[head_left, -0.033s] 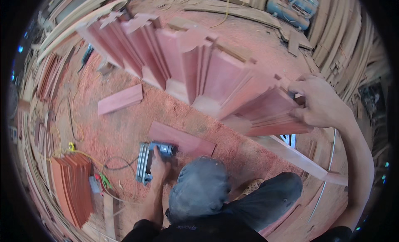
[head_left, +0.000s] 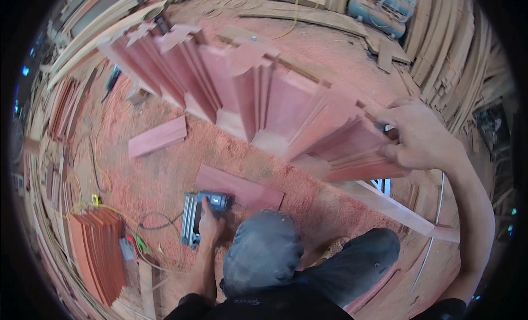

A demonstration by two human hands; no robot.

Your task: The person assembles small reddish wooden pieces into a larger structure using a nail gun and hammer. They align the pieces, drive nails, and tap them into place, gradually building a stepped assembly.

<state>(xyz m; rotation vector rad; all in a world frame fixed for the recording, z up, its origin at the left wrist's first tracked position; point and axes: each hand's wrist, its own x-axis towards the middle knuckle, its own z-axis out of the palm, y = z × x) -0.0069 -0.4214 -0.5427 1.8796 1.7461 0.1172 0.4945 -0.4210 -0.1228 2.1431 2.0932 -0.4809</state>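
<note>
1. Now, on the left, the left hand (head_left: 210, 224) is closed around a grey power tool (head_left: 199, 214), which sits on the sawdust floor (head_left: 165, 171) beside a flat reddish board (head_left: 239, 188).
2. Further right, the right hand (head_left: 418, 136) pinches the end of a stack of reddish moulded wood pieces (head_left: 352, 147).
3. Compared with the earlier picture, nothing has visibly changed.

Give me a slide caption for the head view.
Left hand grips a nail gun on sawdust; right hand steadies stepped reddish boards.

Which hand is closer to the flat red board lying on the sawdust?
The left hand. It holds the nail gun right beside the flat red board. The right hand is far off, gripping the fanned wooden assembly.
</note>
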